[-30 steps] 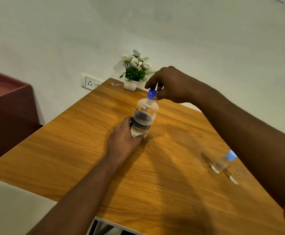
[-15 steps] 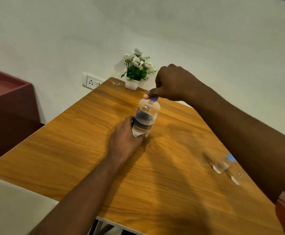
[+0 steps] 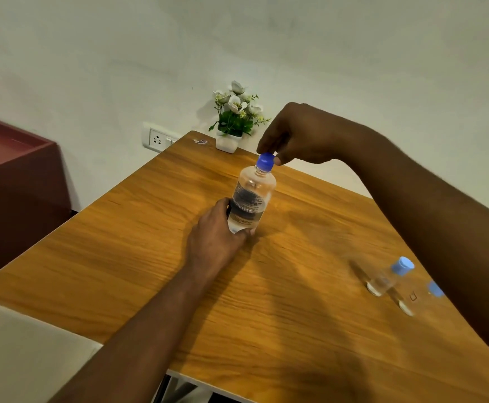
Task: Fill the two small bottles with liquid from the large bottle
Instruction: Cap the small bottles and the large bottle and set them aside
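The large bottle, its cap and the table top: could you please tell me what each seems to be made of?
The large bottle looks like clear, glossy plastic: it is see-through, with a printed label round it. Its blue cap seems opaque plastic of even colour. The table top is wood or wood-look laminate, smooth and satin: grain lines run across it.

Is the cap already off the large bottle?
No, the blue cap sits on the large bottle, pinched by the right hand, while the left hand grips the bottle's base.
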Demonstrator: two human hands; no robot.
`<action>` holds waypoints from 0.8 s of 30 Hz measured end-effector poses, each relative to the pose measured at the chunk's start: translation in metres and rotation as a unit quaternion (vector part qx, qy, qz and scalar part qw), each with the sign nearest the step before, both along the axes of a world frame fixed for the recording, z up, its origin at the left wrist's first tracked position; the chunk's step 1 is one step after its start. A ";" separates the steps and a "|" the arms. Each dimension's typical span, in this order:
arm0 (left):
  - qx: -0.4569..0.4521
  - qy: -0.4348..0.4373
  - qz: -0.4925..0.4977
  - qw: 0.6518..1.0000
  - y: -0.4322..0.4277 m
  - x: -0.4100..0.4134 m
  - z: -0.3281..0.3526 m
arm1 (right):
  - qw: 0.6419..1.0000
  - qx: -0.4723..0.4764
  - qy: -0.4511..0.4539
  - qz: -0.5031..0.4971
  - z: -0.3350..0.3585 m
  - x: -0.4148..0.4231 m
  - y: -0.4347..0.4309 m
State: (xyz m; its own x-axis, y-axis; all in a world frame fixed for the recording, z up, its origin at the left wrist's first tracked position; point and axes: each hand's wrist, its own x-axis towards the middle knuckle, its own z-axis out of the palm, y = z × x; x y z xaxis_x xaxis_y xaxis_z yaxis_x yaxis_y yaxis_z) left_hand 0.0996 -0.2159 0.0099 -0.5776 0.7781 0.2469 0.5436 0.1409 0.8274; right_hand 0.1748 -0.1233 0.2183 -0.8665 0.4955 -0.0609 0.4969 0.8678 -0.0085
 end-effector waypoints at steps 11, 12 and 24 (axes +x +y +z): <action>-0.001 0.000 0.000 1.000 0.000 0.000 -0.002 | 0.998 0.052 0.023 -0.040 -0.010 -0.008 0.007; -0.002 -0.001 0.000 1.000 0.000 0.000 -0.002 | 0.997 0.064 0.016 -0.046 -0.010 -0.009 0.007; 0.000 0.000 0.004 1.000 0.000 0.001 -0.002 | 1.000 -0.014 -0.016 0.000 0.004 0.001 0.003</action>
